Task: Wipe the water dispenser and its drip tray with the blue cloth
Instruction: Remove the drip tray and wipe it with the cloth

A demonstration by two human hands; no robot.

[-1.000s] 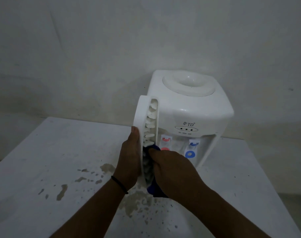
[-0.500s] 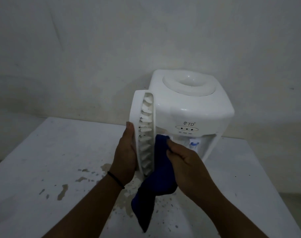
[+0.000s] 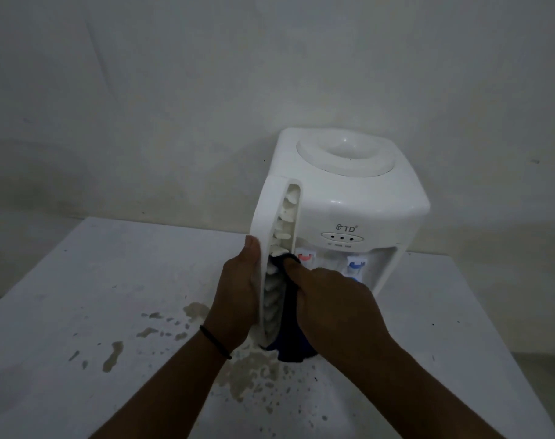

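Note:
A white water dispenser (image 3: 358,213) stands at the back of the table, against the wall. The white drip tray (image 3: 269,217) is off the dispenser and held upright on its edge in front of it, its slatted face turned right. My left hand (image 3: 236,293) grips the tray's back near its lower half. My right hand (image 3: 330,302) presses the blue cloth (image 3: 290,331) against the slatted face about halfway up. Most of the cloth is hidden behind my right hand; its lower end hangs below the tray.
The white table (image 3: 79,296) carries puddles and splashes of dirty water (image 3: 244,372) under and left of the tray. The dispenser's red tap (image 3: 305,257) and blue tap (image 3: 356,265) sit just behind my right hand. A grey wall rises behind.
My right hand has bunched the cloth, which hung long half a second ago, and pressed it back against the slats lower down. The tray has shifted slightly toward the dispenser.

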